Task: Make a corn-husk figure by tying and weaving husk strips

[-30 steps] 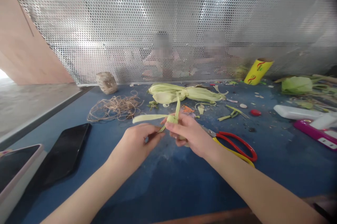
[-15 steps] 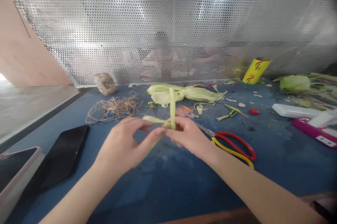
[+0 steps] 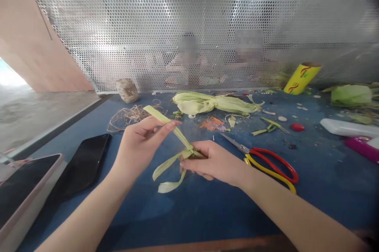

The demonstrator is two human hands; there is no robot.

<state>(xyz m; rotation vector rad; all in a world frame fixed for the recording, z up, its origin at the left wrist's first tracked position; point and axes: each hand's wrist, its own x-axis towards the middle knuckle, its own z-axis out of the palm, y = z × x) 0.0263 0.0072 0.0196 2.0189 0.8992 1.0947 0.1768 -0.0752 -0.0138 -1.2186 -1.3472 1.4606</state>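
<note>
My left hand (image 3: pixel 142 139) pinches one pale green corn husk strip (image 3: pixel 181 137) between thumb and fingers, its free end sticking out up and left. My right hand (image 3: pixel 216 161) is closed around the knotted middle where the strips meet. Two more strip ends (image 3: pixel 168 187) hang loose below the knot, curling over the blue table. Part of the piece is hidden inside my right fingers. Just right of that hand lie scissors (image 3: pixel 260 157) with one red and one yellow handle, blades pointing away to the left.
A bundle of corn husks (image 3: pixel 204 104) lies ahead, by a tangle of brown twine (image 3: pixel 127 116). Two phones (image 3: pixel 85 161) rest at left. A yellow tube (image 3: pixel 302 78) and white-and-purple tool (image 3: pixel 340 126) are at right. A perforated metal screen (image 3: pixel 201 11) closes off the back.
My left hand has taken hold of the upright strip and drawn it up to the left. My right hand has shifted slightly down, and the knot and loose ends now show.
</note>
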